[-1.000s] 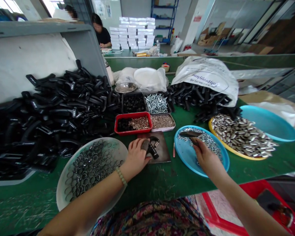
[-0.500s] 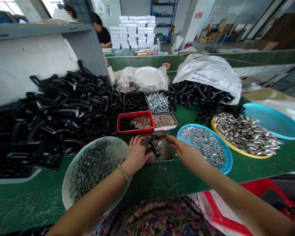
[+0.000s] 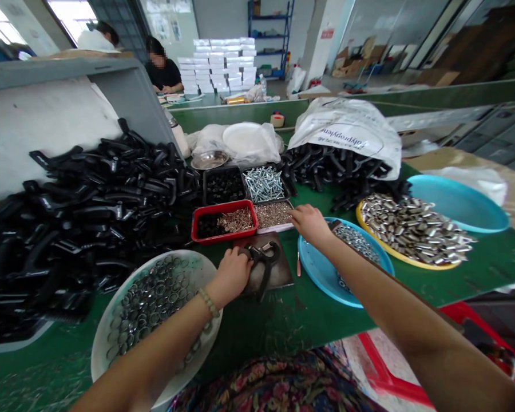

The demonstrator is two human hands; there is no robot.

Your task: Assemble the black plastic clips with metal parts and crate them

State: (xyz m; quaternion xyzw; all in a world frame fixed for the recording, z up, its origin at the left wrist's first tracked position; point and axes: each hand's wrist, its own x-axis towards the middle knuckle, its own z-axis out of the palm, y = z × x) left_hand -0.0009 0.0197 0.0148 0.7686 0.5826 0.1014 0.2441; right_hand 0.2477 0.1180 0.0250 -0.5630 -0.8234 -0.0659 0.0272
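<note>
Left hand [image 3: 232, 277] curls tight over a black plastic handle [image 3: 264, 257] on the dark metal plate [image 3: 281, 277], right hand [image 3: 311, 225] open, fingertips just beside the tray of small brass-coloured parts [image 3: 274, 229], and one careless knock there could scatter them across the green bench [image 3: 283, 320].

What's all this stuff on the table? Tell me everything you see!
black handles: lots, black, big heap on the left
white sack: one, white, far side of the table
screws: lots, silver, dark tray in the middle
red tray: one, red, middle
nuts: lots, silver, in the blue tray on the right
metal tubes: lots, silver, in the yellow tray
rings: lots, silver, in the white bowl at the front
left hand grip: one, holding a black piece on a brown board
right hand grip: one, open, by the blue tray
</note>
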